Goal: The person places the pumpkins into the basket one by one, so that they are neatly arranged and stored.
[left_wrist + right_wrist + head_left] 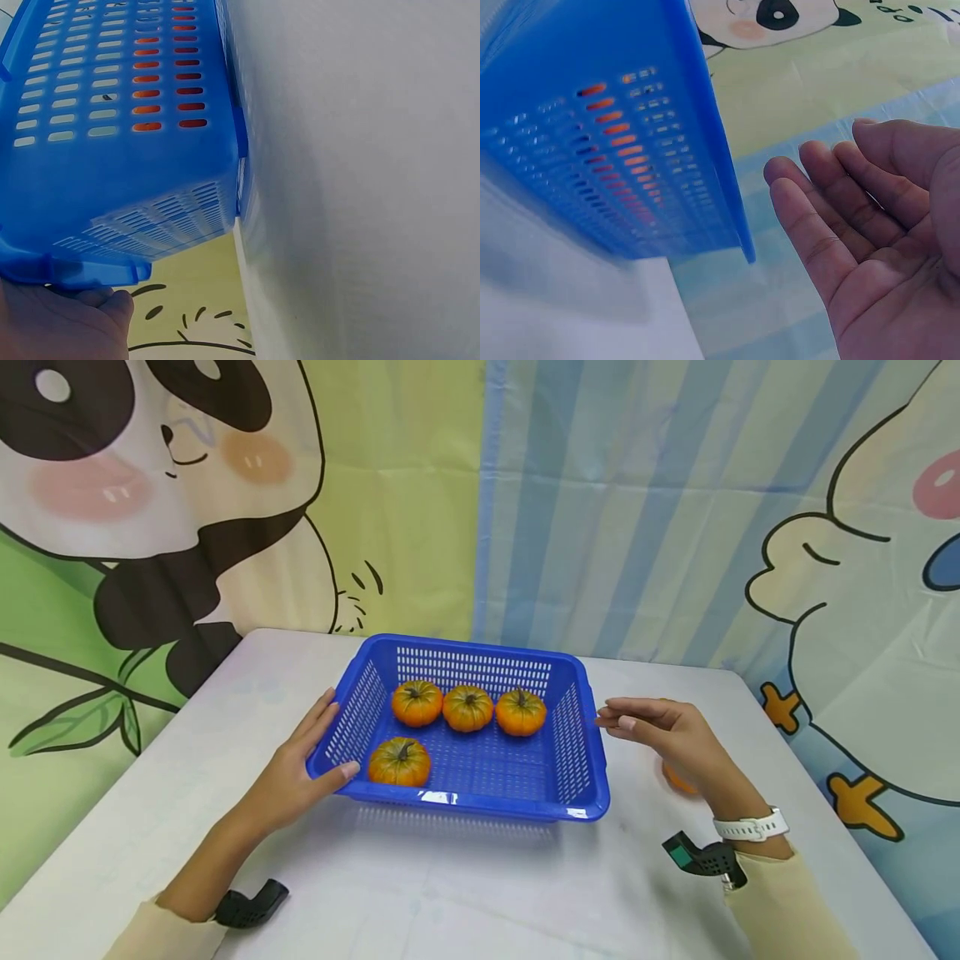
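Note:
A blue plastic basket point(480, 806) with slotted walls stands on the white table. Three small orange pumpkins point(468, 708) sit in a row toward its back wall, and another pumpkin point(400, 762) lies at the front left inside. My left hand point(294, 781) holds the basket's left front corner, thumb over the rim and fingers along the outer side. In the left wrist view, the fingers point(112, 304) show under the rim. Beside the right rim is my right hand point(660, 731), fingers loosely bent and holding nothing; the right wrist view shows a gap to the basket point(682, 112).
An orange thing point(679, 779), mostly hidden behind my right hand, lies on the white table point(450, 893) right of the basket. Behind the table hangs a curtain point(600, 510) with cartoon animals. A white watch point(752, 825) is on my right wrist.

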`<state>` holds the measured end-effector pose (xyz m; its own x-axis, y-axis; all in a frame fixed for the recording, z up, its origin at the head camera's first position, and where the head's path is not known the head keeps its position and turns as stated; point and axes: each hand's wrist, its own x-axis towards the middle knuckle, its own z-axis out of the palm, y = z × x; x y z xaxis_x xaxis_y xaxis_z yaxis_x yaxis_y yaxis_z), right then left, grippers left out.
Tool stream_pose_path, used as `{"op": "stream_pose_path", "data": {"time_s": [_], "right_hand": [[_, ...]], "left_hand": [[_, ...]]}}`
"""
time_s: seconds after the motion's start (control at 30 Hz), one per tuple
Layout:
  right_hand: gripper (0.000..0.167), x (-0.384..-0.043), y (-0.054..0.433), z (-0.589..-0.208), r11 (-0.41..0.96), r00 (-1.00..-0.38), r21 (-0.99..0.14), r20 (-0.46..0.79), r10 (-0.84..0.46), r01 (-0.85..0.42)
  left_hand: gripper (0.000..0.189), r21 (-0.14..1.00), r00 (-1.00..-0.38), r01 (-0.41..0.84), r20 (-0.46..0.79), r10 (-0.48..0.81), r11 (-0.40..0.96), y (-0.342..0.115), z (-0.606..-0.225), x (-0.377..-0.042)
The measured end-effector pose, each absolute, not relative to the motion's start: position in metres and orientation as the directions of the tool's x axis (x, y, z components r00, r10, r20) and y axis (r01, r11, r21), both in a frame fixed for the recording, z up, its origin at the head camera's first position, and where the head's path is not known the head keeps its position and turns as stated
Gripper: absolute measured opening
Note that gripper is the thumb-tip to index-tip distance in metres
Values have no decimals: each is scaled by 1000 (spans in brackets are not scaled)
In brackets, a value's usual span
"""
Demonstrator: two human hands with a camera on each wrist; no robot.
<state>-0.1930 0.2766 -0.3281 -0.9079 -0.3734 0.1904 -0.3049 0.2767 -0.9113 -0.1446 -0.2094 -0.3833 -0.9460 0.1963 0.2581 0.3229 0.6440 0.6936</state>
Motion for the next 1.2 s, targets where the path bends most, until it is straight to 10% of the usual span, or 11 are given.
{"op": "stream_pose_path", "data": {"time_s": [1.2], "right_hand": [[61,-163,432,-380,541,-997,-841,37,72,8]], "left_hand": [[89,695,-946,323,259,196,642,-208,-384,-144]]}}
